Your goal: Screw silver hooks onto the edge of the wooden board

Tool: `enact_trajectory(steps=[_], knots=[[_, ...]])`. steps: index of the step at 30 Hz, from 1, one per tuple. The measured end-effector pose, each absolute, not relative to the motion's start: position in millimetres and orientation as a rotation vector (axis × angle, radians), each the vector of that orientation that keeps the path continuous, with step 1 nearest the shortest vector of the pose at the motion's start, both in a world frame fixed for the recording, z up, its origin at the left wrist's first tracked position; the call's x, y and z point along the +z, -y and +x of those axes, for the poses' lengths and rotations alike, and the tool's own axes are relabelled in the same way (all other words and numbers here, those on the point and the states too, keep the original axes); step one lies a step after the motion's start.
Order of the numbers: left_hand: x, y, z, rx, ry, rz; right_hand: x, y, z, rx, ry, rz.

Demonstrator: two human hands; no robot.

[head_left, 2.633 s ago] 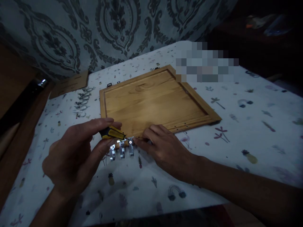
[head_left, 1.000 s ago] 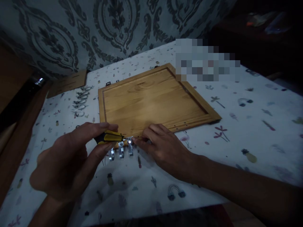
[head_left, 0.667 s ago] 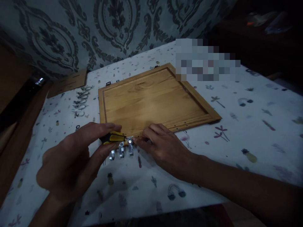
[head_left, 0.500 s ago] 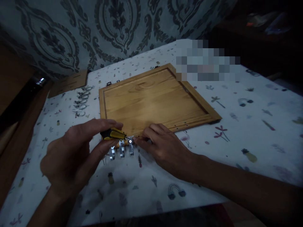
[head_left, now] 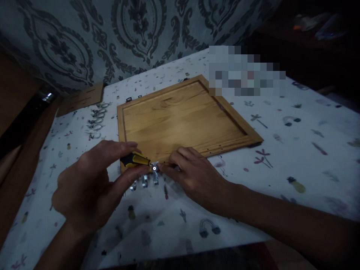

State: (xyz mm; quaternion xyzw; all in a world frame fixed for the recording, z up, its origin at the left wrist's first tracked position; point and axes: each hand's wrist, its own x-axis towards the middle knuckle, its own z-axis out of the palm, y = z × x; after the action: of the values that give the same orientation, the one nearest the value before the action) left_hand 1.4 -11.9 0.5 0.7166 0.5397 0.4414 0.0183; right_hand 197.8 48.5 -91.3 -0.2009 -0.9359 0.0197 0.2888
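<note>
A stubby yellow-and-black screwdriver [head_left: 136,159] is pinched between the thumb and fingers of my left hand [head_left: 90,183]. Its tip points right, close to the screw on a metal hook [head_left: 155,174] at the near edge of the framed wooden board [head_left: 180,116]. Two similar hooks hang from that edge further left, one of them the middle hook [head_left: 144,181]; my left thumb partly covers them. My right hand [head_left: 194,172] rests on the board's near edge, its fingertips closed beside the rightmost hook. Whether they grip it or only press there is hidden.
Several loose metal hooks [head_left: 97,118] lie in a row left of the board. Behind them is a piece of brown cardboard [head_left: 84,98]. A patterned cloth [head_left: 239,180] covers the table, and a patterned curtain [head_left: 140,33] hangs behind. The back right is pixelated.
My left hand has shifted slightly right and turned a little around the screwdriver, its thumb now covering more of the left hooks. My right hand and the board stay in place.
</note>
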Motion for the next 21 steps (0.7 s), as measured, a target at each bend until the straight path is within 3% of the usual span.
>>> enact_trajectory(steps=[21], knots=[[-1.2,11.6,-5.6,1.494,-1.466,2.203,-91.6,-48.2,198.1,0.067,2.509,-0.548]])
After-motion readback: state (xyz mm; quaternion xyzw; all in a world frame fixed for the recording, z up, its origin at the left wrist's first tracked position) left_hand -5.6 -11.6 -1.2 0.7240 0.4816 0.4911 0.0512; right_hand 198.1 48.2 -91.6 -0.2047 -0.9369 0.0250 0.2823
